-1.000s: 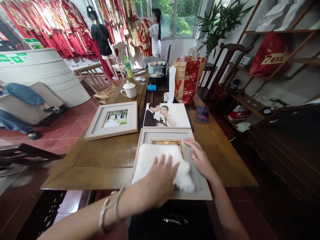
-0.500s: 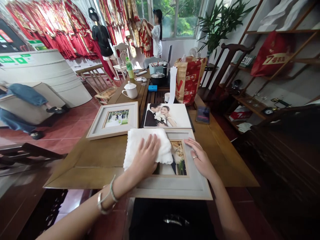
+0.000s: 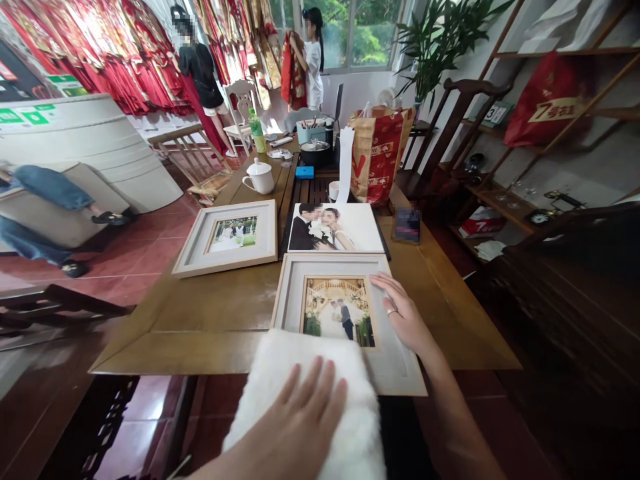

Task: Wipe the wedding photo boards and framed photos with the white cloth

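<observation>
My left hand holds a folded white cloth at the near edge of a framed photo. Its fingers stretch over the top of the cloth, and the thumb is hidden. Part of the cloth covers the lower left of the picture frame, which is grey with a light wood rim. Inside it is a couple's photo. Flat along the frame's right side rests my right hand, open, with a ring on one finger.
Behind lie another framed photo and an unframed couple print. Farther back on the wooden table stand a lidded white cup, a paper bag and a green bottle. Two people are near hanging red garments; a seated person's legs show left.
My left hand has pulled the cloth back toward me, off the photo's left part and over the frame's near edge. My right hand has stayed on the frame.
</observation>
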Available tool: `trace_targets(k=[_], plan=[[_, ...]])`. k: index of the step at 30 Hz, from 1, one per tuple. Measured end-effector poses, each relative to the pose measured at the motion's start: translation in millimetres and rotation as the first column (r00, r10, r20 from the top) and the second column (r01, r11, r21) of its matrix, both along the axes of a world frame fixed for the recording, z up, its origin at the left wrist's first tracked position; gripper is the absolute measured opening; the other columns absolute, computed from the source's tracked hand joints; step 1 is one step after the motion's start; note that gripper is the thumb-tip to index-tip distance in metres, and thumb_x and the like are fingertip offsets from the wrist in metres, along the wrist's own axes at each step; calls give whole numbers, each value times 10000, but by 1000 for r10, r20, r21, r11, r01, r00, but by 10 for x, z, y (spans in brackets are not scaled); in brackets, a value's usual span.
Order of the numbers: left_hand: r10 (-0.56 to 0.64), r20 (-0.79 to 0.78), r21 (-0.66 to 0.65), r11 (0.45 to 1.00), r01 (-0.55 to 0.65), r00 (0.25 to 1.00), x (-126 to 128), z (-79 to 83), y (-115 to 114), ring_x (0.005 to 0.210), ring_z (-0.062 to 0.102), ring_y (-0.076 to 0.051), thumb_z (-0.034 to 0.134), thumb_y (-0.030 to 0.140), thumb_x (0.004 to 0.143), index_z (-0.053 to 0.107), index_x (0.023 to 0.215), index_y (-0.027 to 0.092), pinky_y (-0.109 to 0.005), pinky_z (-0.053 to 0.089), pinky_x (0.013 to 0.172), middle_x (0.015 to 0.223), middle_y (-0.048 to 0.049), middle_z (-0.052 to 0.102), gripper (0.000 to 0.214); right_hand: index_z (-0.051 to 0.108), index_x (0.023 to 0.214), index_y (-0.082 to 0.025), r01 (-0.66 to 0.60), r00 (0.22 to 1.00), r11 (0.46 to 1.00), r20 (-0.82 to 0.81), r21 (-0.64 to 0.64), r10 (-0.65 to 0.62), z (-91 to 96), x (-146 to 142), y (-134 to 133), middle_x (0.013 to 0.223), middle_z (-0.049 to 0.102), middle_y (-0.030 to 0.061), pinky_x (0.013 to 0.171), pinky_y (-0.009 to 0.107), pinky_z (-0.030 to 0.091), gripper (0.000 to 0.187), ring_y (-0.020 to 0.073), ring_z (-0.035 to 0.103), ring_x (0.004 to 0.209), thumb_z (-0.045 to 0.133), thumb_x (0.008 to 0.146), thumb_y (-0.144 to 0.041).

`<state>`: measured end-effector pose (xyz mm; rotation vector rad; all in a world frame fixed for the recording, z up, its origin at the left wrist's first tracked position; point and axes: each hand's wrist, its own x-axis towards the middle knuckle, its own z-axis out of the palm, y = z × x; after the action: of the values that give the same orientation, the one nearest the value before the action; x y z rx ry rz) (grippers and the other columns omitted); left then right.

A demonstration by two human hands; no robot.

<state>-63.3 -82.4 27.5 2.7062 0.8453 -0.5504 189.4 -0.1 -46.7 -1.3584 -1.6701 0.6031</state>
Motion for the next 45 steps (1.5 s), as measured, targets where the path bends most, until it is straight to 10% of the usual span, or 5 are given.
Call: trace_targets(k=[7,13,23,36,45], plan=[[-172,260,28,985,171,950,558,149,149,1381,204,-410,522,361,850,291,1427,15,-592,282,1081,1481,-259,281,712,579,1259,-282,-8,1000,999,0,37,8,-35,19,32,1309,576,44,1149,472,283,469,220,411,1335,380,861,-131],[109,-39,201,975,-99,993,588,144,415,1347,265,-420,531,165,800,317,1411,-33,-527,347,1057,1447,-303,301,677,571,1257,-256,7,1000,1000,3,1,-7,-19,10,11,1351,540,64,1151,481,268,448,215,390,1349,369,876,-135],[273,133,405,862,-304,953,839,-17,1415,1406,63,-382,495,48,783,178,1456,5,-513,210,1121,1520,-287,128,745,577,1235,-251,42,999,999,-28,5,-42,-71,-20,19,1367,521,80,1139,491,286,454,221,396,1348,386,851,-102],[-87,82,17,996,86,993,505,256,415,1406,167,-349,535,198,799,228,1456,91,-541,291,1088,1525,-222,207,733,562,1264,-245,-8,1000,1000,-26,10,8,-60,-5,20,1354,537,67,1146,461,285,431,214,386,1349,376,885,-157],[152,147,387,901,-198,977,850,-80,1253,1411,133,-350,450,28,786,211,1447,25,-530,236,1110,1525,-250,173,703,384,1420,-310,-8,998,1000,-66,-4,7,-149,-2,31,1508,358,28,1180,454,207,531,201,286,1412,364,910,-164]])
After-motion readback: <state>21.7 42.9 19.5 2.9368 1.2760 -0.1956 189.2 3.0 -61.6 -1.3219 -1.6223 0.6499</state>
